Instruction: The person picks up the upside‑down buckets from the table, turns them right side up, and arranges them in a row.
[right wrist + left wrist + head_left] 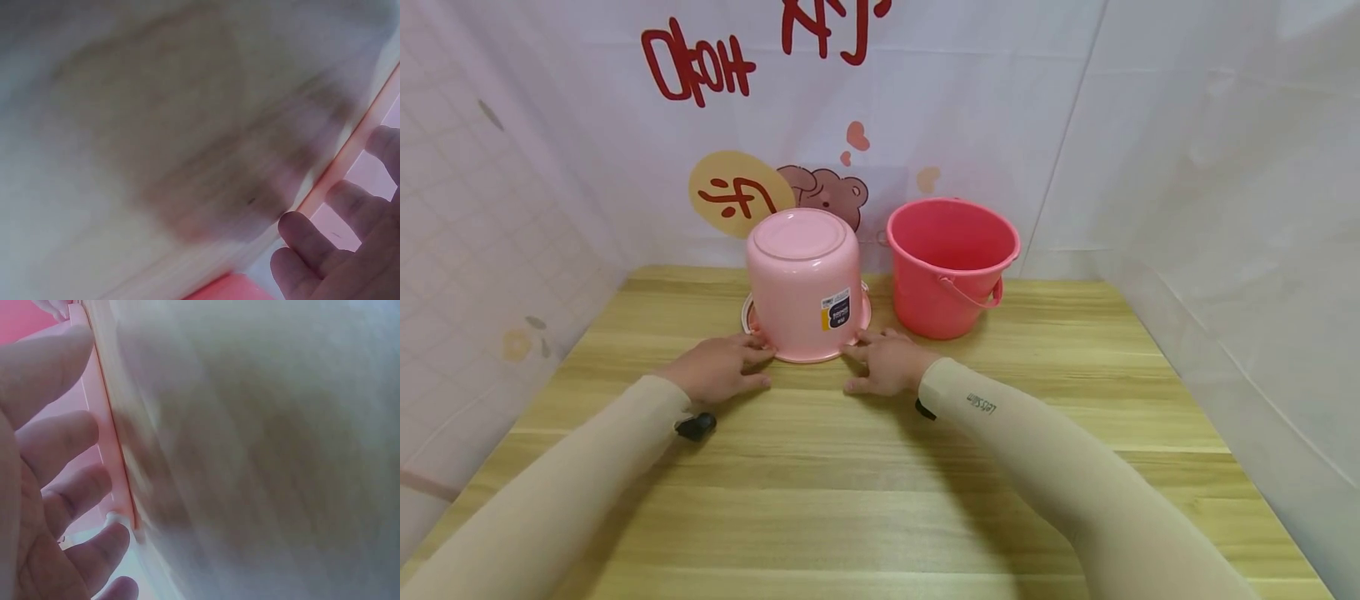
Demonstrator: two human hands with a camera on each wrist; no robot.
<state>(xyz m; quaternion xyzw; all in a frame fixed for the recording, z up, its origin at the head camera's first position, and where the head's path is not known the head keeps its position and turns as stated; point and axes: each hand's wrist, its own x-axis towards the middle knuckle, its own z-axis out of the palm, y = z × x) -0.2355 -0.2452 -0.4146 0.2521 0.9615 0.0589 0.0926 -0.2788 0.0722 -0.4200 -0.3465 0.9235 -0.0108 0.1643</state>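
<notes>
A light pink bucket (805,292) stands upside down on the table, its rim on the wood and its label inverted. Fingers of my left hand (718,367) rest at the left of its rim, slightly bent and spread. At the right of the rim, my right hand (891,362) touches it in much the same way. The left wrist view shows fingertips along the pink rim (106,425). Fingertips also lie against the rim (350,150) in the right wrist view. The bucket's pale handle (747,315) shows at its left side.
To the right of the pink bucket stands a darker pink-red bucket (951,267), upright, its handle hanging at the front. Both are on a wood-grain table (820,483). A white printed cloth (970,92) hangs behind, and pale sheets close both sides.
</notes>
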